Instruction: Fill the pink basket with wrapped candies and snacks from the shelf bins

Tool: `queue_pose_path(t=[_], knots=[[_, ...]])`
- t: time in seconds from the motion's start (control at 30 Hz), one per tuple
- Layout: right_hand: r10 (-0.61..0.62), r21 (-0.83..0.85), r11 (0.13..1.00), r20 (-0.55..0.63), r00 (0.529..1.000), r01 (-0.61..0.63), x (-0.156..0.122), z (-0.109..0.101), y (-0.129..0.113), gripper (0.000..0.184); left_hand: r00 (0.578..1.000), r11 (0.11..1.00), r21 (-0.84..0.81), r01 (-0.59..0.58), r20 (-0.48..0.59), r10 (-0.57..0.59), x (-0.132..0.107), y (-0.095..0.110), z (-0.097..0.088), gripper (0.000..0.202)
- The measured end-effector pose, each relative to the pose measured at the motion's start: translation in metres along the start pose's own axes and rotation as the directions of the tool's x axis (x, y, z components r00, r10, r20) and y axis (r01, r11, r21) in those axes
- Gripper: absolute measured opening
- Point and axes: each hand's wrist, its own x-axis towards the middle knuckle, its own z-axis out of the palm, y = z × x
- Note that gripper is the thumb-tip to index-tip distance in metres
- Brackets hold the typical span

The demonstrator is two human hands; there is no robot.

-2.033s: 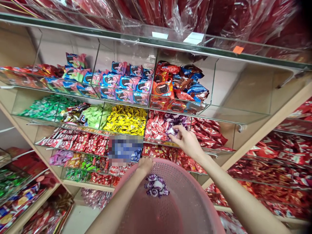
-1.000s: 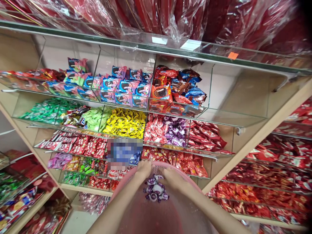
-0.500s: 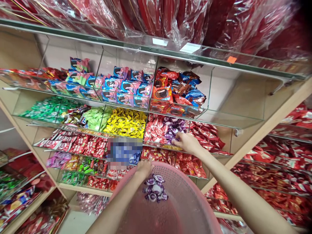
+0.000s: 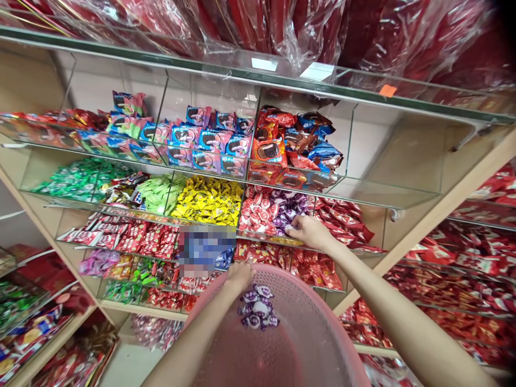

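Observation:
My left hand (image 4: 241,276) is closed over the far rim of a pink plastic basket (image 4: 322,312), which has small holes in its wall. Several candies in purple-and-white wrappers (image 4: 258,307) lie together inside the basket. Up on the shelf, my right hand (image 4: 312,233) reaches over the glass front into a compartment of purple-wrapped candies (image 4: 291,204). Its fingers are drawn together on a purple-wrapped candy, largely covered by the fingertips. Red-and-white wrapped candies (image 4: 258,212) lie just left of the purple ones, in the same section.
Yellow-wrapped candies (image 4: 209,201) fill the section further left. Red packets (image 4: 342,220) lie to the right of my right hand. A glass shelf (image 4: 298,188) with packaged cookies (image 4: 269,150) runs above it. A slanting wooden side panel (image 4: 427,226) stands at the right.
The fingers of my right hand have drawn closer together among the purple candies. My left hand keeps its hold on the basket rim, and the view has shifted slightly.

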Motion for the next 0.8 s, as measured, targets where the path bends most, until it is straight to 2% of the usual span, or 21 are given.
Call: queue_pose_path(t=[0.1,0.2,0.3,0.37,0.47,0.6,0.7,0.8], knots=[[-0.021,0.074,0.997,-0.071,0.997,0.027,-0.011,-0.014,-0.005,0.028,1.0,1.0,0.002,0.007,0.002,-0.007,0.001,0.0,0.001,0.04],[-0.09,0.191,0.975,-0.118,0.989,0.112,-0.031,-0.026,-0.018,0.025,1.0,1.0,0.002,0.004,0.001,-0.004,0.0,0.001,0.0,0.04],[-0.22,0.326,0.919,-0.05,0.974,0.224,-0.056,-0.016,-0.035,0.023,1.0,1.0,-0.001,-0.004,0.004,0.004,-0.001,0.002,-0.002,0.041],[-0.277,0.367,0.897,0.039,0.96,0.244,-0.071,0.012,-0.04,0.02,1.0,1.0,0.0,-0.001,0.007,0.001,-0.003,0.002,-0.003,0.041],[-0.257,0.37,0.913,0.186,0.948,0.175,-0.09,0.075,-0.028,0.011,1.0,1.0,-0.006,0.001,0.007,-0.001,-0.004,0.002,-0.003,0.041],[-0.096,0.355,0.934,0.345,0.934,-0.035,-0.109,0.156,0.009,0.005,1.0,1.0,-0.024,0.001,0.0,-0.001,-0.004,0.001,-0.003,0.039],[0.014,0.32,0.933,0.422,0.907,-0.163,-0.117,0.186,0.024,0.009,1.0,1.0,-0.024,0.006,0.003,-0.005,-0.003,0.001,-0.002,0.039],[0.076,0.225,0.955,0.44,0.895,-0.192,-0.121,0.192,0.019,0.014,1.0,1.0,-0.018,0.001,-0.006,-0.001,-0.002,0.0,-0.001,0.039]])
